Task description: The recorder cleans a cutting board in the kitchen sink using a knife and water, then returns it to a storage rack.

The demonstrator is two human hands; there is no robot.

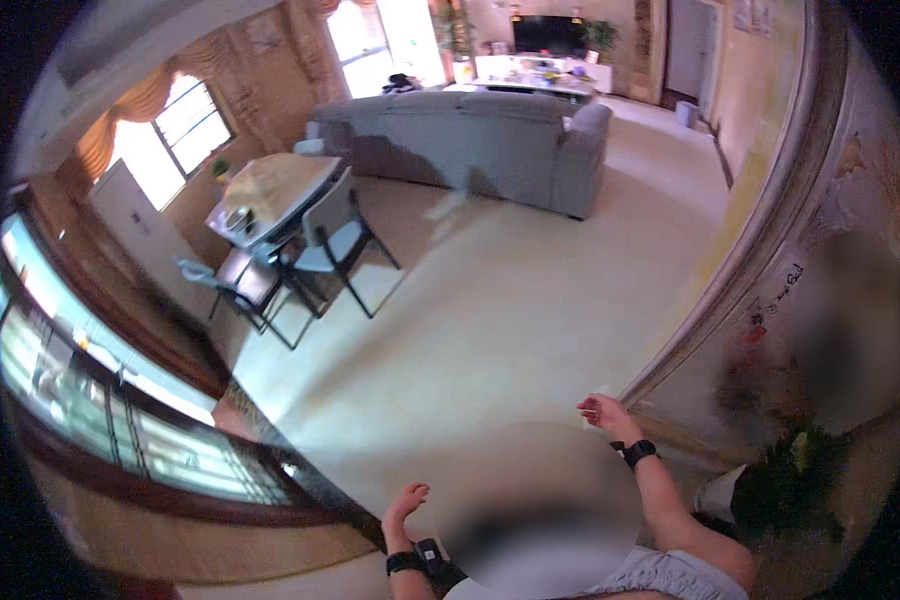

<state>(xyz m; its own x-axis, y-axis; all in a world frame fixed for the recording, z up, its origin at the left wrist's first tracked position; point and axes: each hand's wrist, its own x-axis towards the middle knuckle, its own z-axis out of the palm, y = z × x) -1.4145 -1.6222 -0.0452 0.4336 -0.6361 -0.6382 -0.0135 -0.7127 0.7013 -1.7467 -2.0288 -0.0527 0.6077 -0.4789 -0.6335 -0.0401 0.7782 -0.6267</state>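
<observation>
Low in the head view, my left hand hangs half curled, and I see nothing in it. A black band is round that wrist, and a dark boxy device sits beside it. My right hand is held out further right, its fingers bent. A thin pale line shows at those fingers; whether it is a held object is unclear. That wrist carries a black watch-like band. Both hands are above the pale floor, touching no furniture. A blurred round patch hides what lies between the arms.
A grey sofa stands ahead with its back to me. Left are a dining table, chairs and a dark-framed glass panel. A moulded wall frame runs along the right, near a leafy green plant.
</observation>
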